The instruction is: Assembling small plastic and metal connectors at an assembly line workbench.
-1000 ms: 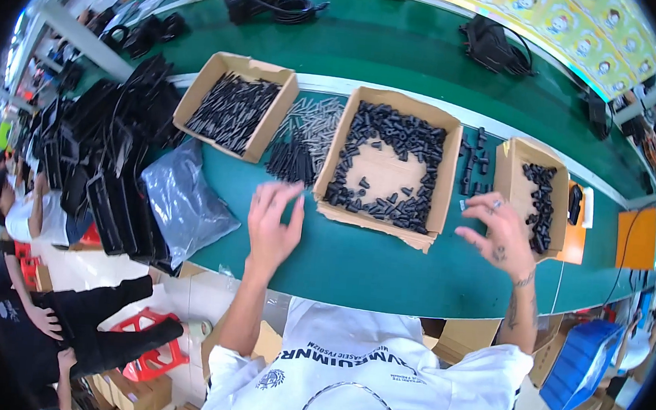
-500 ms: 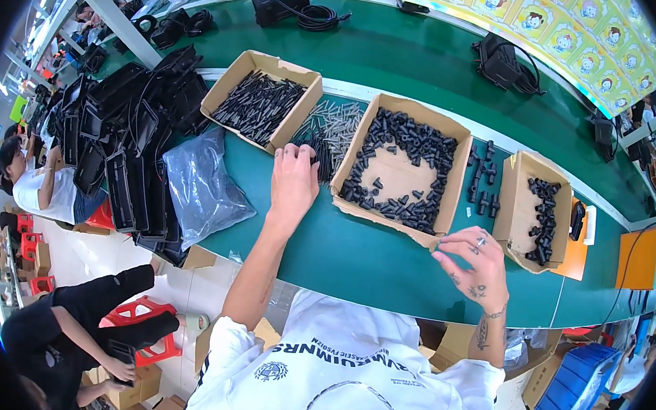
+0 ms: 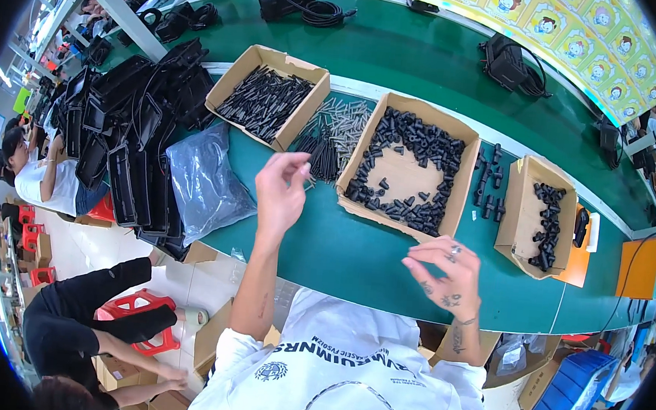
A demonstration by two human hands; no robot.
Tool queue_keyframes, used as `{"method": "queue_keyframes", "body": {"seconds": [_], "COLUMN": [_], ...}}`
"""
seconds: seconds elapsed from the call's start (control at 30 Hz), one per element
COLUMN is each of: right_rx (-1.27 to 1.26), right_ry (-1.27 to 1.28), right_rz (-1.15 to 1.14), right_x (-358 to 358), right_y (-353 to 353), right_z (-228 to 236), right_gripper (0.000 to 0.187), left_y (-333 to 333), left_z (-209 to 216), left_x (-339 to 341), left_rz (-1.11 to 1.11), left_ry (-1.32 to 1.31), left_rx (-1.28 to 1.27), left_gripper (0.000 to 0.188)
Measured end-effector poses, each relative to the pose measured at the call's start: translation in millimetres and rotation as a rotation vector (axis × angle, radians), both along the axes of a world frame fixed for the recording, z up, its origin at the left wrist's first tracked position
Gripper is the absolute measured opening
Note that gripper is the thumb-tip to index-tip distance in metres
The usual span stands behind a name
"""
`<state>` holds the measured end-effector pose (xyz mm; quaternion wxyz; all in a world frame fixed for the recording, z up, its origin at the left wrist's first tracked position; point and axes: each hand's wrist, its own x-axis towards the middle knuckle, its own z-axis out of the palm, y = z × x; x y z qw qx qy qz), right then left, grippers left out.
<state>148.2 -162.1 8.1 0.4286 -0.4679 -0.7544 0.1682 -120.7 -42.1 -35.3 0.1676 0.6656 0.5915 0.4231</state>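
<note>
My left hand is raised over the green table, just in front of a pile of thin black rods. Its fingers are curled toward the thumb; anything pinched there is too small to make out. My right hand, tattooed and wearing a ring, hovers below the front edge of the middle cardboard box. A gap shows between its thumb and bent fingers, and I see nothing in it. Black T-shaped fittings lie around the sides of that box. Loose silver pins lie left of it.
Another cardboard box holds black rods. A smaller box at right contains black fittings, with several more beside it. At left are a grey plastic bag and heaped black housings. Co-workers sit at far left and lower left.
My left hand has drawn back a little from the rod pile, its fingers curling. My right hand has shifted left and slightly down, away from the small right box.
</note>
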Motion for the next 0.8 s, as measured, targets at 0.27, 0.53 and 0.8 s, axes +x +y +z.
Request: {"method": "queue_keyframes", "body": {"seconds": [0.27,0.53,0.8], "right_rx": [-0.193,-0.236,-0.270], "right_ry": [0.441,0.334,1.268], "right_rz": [-0.043,0.069,-0.251], "right_x": [-50,-39,-52], "right_y": [28,26,-23], "right_z": [16,8,-35], "right_gripper": [0.044,0.016,0.012], "left_y": [-67,-87,-103], "left_z": [22,24,12], "left_x": [16,25,37], "left_rz": [-0.447,-0.680,-0.845], "left_ry": [-0.955,-0.857,-0.977], "left_rx": [-0.556,-0.560,-0.811], "left_gripper": [0.015,0.024,0.030]}}
